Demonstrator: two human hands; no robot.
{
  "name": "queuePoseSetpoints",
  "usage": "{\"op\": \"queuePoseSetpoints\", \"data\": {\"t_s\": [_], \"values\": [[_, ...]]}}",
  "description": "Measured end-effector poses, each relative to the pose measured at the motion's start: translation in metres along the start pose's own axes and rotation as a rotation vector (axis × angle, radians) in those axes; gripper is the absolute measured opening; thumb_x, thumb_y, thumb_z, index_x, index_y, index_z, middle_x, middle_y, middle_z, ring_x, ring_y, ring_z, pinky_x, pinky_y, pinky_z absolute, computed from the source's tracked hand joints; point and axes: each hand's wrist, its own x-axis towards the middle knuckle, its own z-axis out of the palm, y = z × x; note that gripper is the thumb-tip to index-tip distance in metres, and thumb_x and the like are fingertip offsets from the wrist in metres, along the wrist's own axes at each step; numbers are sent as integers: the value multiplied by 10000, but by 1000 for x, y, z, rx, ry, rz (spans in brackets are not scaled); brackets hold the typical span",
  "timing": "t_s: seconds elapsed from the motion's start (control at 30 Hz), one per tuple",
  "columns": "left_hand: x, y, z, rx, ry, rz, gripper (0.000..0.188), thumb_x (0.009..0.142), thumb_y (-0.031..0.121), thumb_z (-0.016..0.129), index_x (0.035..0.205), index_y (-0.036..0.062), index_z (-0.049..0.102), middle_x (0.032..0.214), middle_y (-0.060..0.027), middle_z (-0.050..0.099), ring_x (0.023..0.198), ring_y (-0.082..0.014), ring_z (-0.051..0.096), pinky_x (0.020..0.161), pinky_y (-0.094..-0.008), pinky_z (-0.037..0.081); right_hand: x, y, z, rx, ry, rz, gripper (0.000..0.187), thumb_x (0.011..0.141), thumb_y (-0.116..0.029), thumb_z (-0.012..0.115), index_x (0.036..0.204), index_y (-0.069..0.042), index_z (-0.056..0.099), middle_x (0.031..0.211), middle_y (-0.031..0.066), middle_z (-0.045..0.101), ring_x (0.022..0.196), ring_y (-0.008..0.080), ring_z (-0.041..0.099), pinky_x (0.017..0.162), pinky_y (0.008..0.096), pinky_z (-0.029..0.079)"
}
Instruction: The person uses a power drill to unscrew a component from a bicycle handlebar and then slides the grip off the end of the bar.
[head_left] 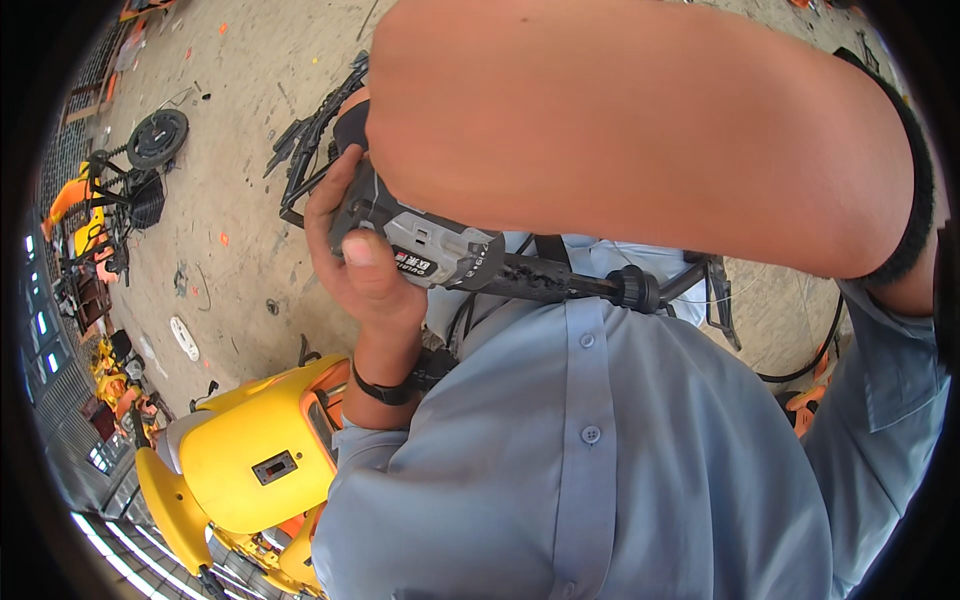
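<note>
My left hand [365, 280], with a dark band at the wrist, is closed round the grey and black body of a power tool [425, 245]. Its thumb lies on the tool's side and its fingers wrap the far left end. A dark, narrower section of the tool points right, towards a black round part [637, 289] in front of my shirt; whether the two touch is unclear. My right forearm [640, 130] crosses above the tool from the right. The right hand's fingers are hidden behind the forearm, near the tool's far end.
At lower left stands a yellow scooter body [255, 450]. Black metal frame parts [300, 150] lie beyond the tool. Further left are a loose wheel [157, 139] and yellow vehicle parts on the concrete floor [240, 130]. A black cable [800, 375] curves at the right.
</note>
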Motion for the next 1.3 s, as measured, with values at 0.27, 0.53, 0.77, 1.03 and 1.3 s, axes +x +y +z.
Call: {"op": "queuePoseSetpoints", "data": {"t_s": [0.27,0.53,0.77,1.03,1.3], "values": [[3,3,4,-90,29,-62,792,934,603,574,1308,-93,528,1319,-199,583,1191,-256,597,1024,-385,481,-13,-2,-5,-50,-2,8,628,537,-121,839,1119,-37,617,996,102,670,939,283,666,818,398,530],[49,28,11,-98,-202,152,626,904,436,657,1248,-84,602,1194,-181,667,1111,-229,639,986,-343,482,-30,-13,-10,-218,110,81,633,527,-127,842,1111,-37,614,991,100,665,936,288,662,812,401,528],[73,44,33,-42,-361,250,761,881,537,698,1269,-108,583,1213,-202,672,1102,-229,656,986,-341,494,-68,-23,-7,-369,354,223,638,518,-132,845,1104,-36,612,987,98,660,934,292,658,807,404,527],[81,57,47,-151,-601,204,643,875,393,708,1275,-97,594,1133,-174,701,1038,-207,669,937,-308,502,-82,-31,5,-434,516,325,643,508,-137,848,1096,-35,609,982,96,654,932,296,654,801,407,526],[80,65,41,66,-753,138,637,859,375,727,1268,-95,597,1128,-191,690,1030,-227,672,922,-329,519,-79,-39,36,-426,367,441,688,489,-187,868,1090,-31,571,973,82,625,919,296,635,797,409,518]]}}
